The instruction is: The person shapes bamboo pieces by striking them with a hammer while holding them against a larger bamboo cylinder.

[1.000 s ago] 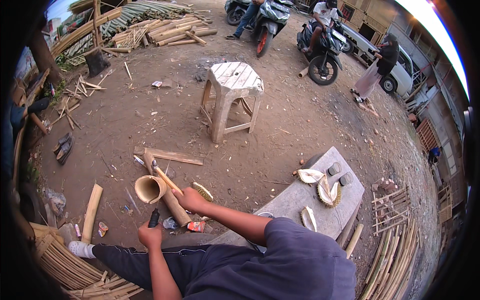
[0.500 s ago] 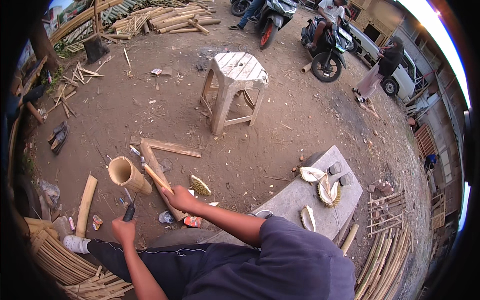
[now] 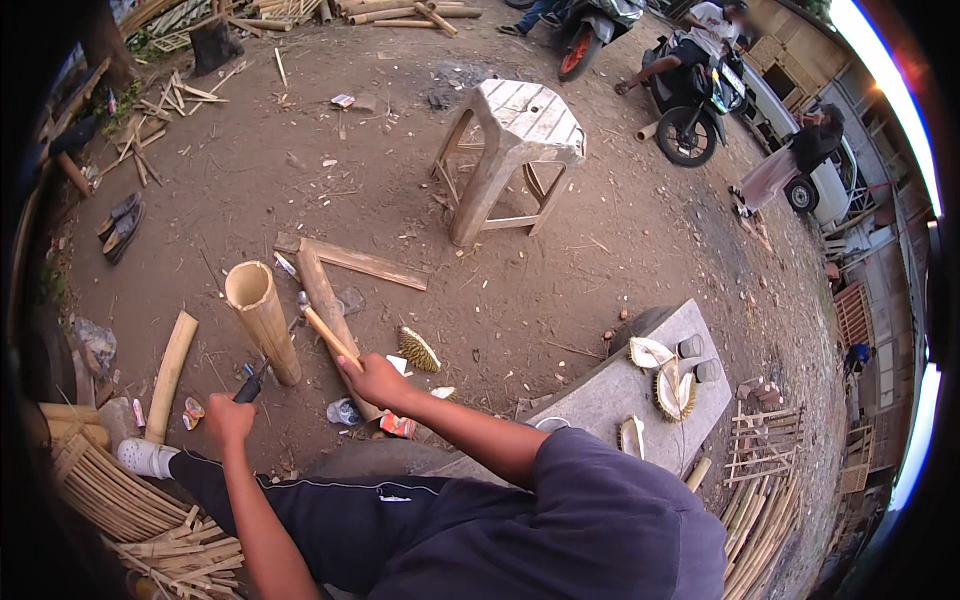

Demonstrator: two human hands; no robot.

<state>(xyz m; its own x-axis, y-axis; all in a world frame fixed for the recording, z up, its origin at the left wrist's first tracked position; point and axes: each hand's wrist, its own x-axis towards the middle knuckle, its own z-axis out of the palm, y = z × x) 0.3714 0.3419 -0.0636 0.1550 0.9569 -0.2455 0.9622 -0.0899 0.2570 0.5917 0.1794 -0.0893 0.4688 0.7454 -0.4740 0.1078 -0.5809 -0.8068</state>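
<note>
Starting at the left, the offcut [image 3: 172, 375] lies by the white shoe [image 3: 148, 458], so I'd mind that foot with sharp stuff about. Left hand [image 3: 230, 418] has its fingers wrapped snugly round the black handle of a tool [image 3: 248, 388], metal end angled up toward the tube [image 3: 268, 328]. Can't really tell from up here if the tip touches the bamboo or just sits in front of it. The tube's hollow end faces up, leaning slightly, just left of the log [image 3: 322, 285]; imo it'd want steadying before any force goes in, since nothing's gripping it. Then the hammer [image 3: 332, 337], with the right hand [image 3: 375, 382] curled tight round the handle's lower part. Decent grip, I'd just favour short, controlled taps and fingers well off the striking line. Husk [image 3: 418, 348] and counter [image 3: 590, 400] further right look out of the way.
</note>
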